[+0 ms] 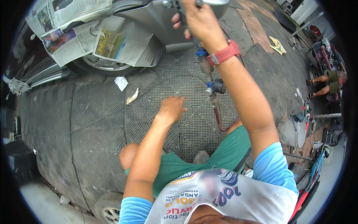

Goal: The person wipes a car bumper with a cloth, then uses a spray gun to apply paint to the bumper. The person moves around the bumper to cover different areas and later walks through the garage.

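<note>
My right hand (203,26), with a red watch on its wrist, is raised at the top and wrapped round the handle of a spray gun (182,15); the upper part of the gun is cut off by the picture's edge. Below the handle hang a blue fitting (201,53), a filter with a round dark gauge (218,86) and a red hose (217,118). The gun is close to a silver-grey car bumper (149,24). My left hand (171,108) hovers low over the floor mat, its fingers loosely bent and apart, with nothing visible in it.
Newspaper sheets (115,43) cover the car above its wheel (108,65). A thin hose (123,108) crosses the rubber matting (97,97). Paper scraps (121,83) lie by the wheel. At the right are a bucket (292,132), tools and another person's legs (321,84).
</note>
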A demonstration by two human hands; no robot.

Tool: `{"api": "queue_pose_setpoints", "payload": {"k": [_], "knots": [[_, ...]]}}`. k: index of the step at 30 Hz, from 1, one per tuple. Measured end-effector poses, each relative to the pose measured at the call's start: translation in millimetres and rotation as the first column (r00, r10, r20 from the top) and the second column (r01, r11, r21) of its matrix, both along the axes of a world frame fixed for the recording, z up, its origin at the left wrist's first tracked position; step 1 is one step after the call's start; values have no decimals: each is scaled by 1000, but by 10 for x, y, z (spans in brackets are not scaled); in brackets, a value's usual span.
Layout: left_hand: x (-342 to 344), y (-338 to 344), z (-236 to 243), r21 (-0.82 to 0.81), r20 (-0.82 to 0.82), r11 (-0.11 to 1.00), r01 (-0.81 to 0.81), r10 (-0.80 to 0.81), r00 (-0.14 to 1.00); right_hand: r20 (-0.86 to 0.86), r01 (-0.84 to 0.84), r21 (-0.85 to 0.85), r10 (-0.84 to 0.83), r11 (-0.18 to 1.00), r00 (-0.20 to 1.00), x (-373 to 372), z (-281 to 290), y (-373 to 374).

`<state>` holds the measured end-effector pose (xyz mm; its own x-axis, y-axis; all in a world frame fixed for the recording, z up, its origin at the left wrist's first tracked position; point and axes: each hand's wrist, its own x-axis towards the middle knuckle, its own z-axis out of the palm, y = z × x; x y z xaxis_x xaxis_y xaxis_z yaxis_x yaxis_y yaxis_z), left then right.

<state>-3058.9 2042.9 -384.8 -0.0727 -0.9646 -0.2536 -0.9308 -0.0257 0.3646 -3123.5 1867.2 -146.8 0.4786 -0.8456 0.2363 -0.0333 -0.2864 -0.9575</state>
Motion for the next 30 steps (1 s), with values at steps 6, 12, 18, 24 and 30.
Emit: {"api": "queue_pose_setpoints", "payload": {"k": [6,12,18,24,30], "knots": [[52,42,211,-33,-3,997,-70,70,998,177,-316,79,299,946,938,384,11,226],[510,16,941,-412,-710,580,-703,279,647,94,-229,-19,230,973,969,232,-378,404],[615,235,656,-245,-811,702,-669,230,538,-233,-455,-247,403,856,885,369,-1109,846],[479,361,574,-61,-992,366,-929,84,98,-425,-695,-230,572,681,701,87,-926,1155],[983,148,1089,-179,-968,-47,-983,188,167,-358,-599,-130,526,790,771,-1039,-1480,838]]}}
